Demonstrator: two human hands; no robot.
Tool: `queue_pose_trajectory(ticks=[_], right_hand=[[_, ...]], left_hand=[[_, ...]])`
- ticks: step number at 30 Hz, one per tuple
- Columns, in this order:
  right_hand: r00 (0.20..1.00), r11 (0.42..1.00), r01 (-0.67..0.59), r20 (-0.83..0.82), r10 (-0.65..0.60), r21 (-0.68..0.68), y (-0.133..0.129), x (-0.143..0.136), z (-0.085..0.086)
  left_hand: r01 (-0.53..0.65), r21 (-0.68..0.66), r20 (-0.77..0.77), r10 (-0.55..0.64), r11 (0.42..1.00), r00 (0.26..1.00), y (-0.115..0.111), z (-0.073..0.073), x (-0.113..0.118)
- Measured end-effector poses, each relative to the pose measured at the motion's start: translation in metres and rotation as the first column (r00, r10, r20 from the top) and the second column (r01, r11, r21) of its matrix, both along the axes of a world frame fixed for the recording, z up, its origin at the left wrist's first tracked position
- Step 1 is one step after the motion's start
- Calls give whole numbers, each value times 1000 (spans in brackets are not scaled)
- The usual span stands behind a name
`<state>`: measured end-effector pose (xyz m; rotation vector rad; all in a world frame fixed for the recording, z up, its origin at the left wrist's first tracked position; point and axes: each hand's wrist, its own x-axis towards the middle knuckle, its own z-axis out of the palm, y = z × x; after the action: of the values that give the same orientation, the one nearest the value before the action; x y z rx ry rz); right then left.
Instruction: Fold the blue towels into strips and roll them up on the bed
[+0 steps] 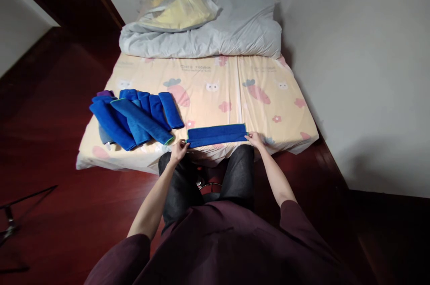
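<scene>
A blue towel [217,134] with thin green edging lies folded into a long strip along the near edge of the bed. My left hand [179,151] pinches its left end, and my right hand [255,139] pinches its right end at the near corner. Both hands are closed, with the strip stretched between them. To the left sits a heap of folded blue towels [143,120], several of them overlapping at angles. A bit of purple cloth [105,93] shows at the back of that heap.
The bed [215,97] has a cream sheet printed with carrots and rabbits. A grey-white quilt [235,21] lies bunched at the far end, a yellow pillow [184,7] in a clear bag on top. A wall [363,74] stands at right; a dark metal stand [11,220] is at lower left.
</scene>
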<state>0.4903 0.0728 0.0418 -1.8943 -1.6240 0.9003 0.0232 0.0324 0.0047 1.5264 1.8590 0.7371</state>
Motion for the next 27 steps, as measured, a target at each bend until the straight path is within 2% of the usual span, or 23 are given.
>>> queue_pose_trajectory(ticks=[3, 6, 9, 11, 14, 16, 21, 27], right_hand=[[998, 1000, 15, 67, -14, -15, 0, -1, 2], [987, 997, 8, 161, -20, 76, -1, -1, 5], [966, 961, -131, 247, 68, 244, -5, -2, 10], [933, 908, -293, 296, 204, 299, -10, -6, 12], [845, 825, -496, 366, 389, 269, -19, -15, 12], [789, 799, -567, 408, 458, 199, -23, -22, 9], [731, 813, -580, 478, 486, 60, -22, -33, 2], [656, 803, -595, 563, 504, -26, 1, -41, 5]], left_hand=[[1, 26, 3, -1, 1000, 1000, -1, 1, 0], [31, 159, -60, -22, 987, 998, -7, 5, -1], [166, 324, -205, -102, 931, 973, -14, 12, 2], [308, 345, -269, -221, 886, 937, -18, 16, 7], [470, 292, -329, -374, 833, 867, -19, 15, 21], [518, 230, -376, -416, 824, 828, -18, 11, 31], [537, 98, -473, -435, 838, 766, -8, 0, 45], [547, 34, -552, -441, 836, 708, 10, 0, 45]])
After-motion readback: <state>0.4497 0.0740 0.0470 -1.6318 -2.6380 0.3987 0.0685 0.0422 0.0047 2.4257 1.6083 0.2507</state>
